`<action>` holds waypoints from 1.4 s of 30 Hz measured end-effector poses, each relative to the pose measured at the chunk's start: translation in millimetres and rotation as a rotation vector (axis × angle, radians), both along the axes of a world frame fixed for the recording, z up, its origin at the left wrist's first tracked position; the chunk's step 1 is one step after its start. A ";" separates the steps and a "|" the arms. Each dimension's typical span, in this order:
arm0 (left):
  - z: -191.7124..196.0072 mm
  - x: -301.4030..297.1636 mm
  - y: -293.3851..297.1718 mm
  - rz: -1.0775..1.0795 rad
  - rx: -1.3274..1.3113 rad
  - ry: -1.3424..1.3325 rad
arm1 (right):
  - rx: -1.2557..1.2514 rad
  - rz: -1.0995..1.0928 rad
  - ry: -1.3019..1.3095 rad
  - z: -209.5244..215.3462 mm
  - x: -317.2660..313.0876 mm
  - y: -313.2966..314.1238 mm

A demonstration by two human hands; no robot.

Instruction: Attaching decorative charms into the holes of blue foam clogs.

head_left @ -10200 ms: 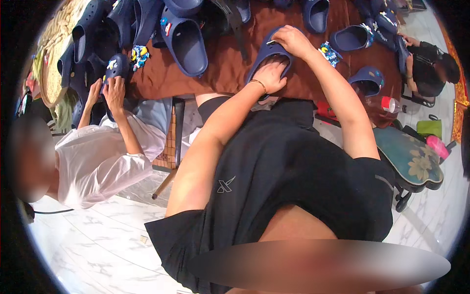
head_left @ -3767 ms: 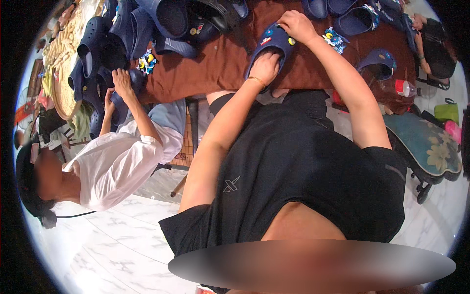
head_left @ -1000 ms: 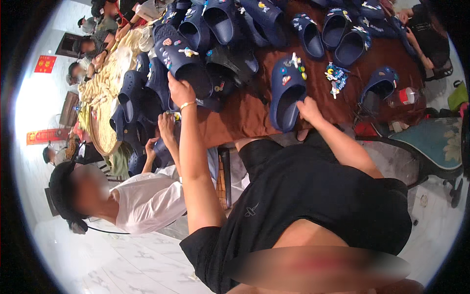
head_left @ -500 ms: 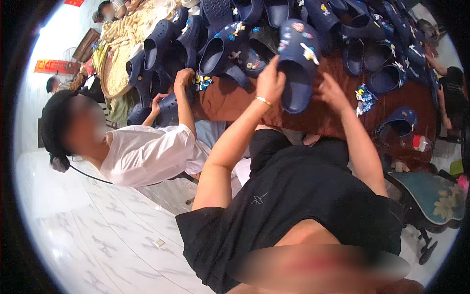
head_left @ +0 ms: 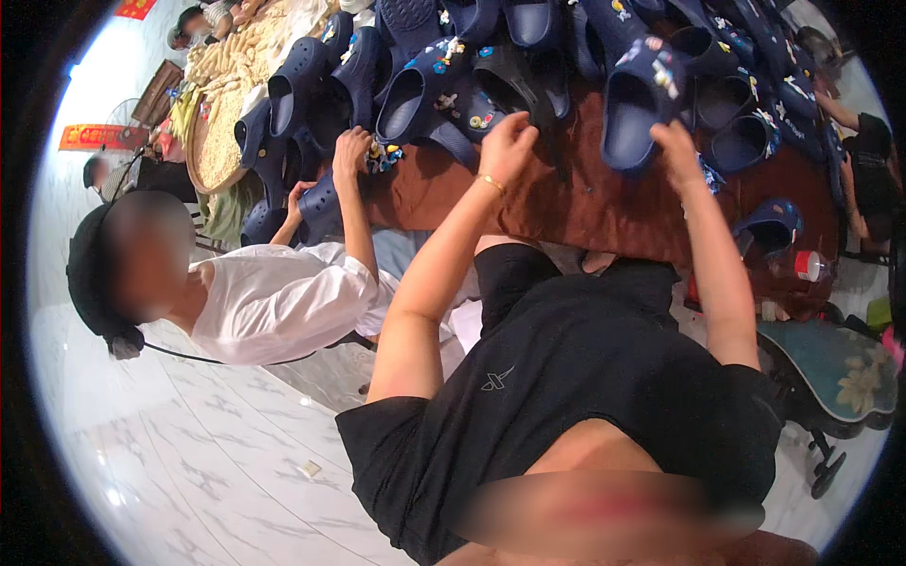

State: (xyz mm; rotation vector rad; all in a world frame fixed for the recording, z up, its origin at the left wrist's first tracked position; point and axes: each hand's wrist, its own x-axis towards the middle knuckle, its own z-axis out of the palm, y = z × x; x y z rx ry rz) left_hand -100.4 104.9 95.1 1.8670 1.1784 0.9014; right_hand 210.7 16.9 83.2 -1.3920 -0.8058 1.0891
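The right hand (head_left: 676,151) pinches a blue clog (head_left: 630,132) by its rim; the left hand (head_left: 507,149), half-curled, seems empty. A red wall banner (head_left: 102,138) bears yellowish lettering.

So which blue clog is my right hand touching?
The charm-topped clog, heel toward you, just left of your right hand, which touches no other.

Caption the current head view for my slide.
The right hand holds a decorated blue clog over brown cloth, the left hand apart from the clog.
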 end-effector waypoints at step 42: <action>45.9 38.2 -11.2 -0.004 0.949 0.204 | -0.087 -0.530 -1.101 -60.9 53.9 -16.5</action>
